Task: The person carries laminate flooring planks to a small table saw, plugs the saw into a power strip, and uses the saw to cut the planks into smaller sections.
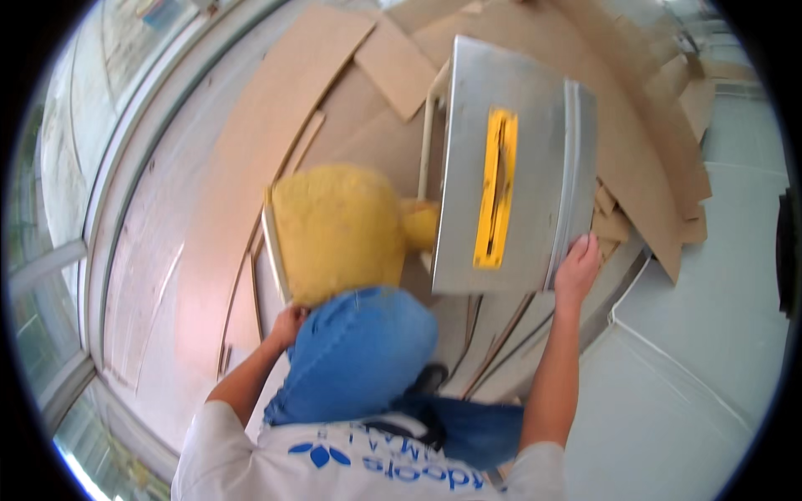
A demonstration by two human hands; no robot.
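A table saw (535,184) with a grey metal top and a slotted yellow insert (496,188) stands tilted in front of me. My right hand (578,265) grips the near right corner of its top. A bulging yellow bag-like piece (338,234) sits left of the saw, and its narrow neck meets the saw's left side. My left hand (291,324) is closed at the near end of a pale strip (274,250) along the yellow piece's left edge; its fingers are partly hidden. My bent knee in blue jeans (359,351) is right against the yellow piece.
Flat brown boards (251,150) and brown sheets (618,125) cover much of the floor. Small wood offcuts (611,224) and long thin strips (497,342) lie beside the saw. A window frame (117,167) runs along the left. A pale grey panel (685,351) is on the right.
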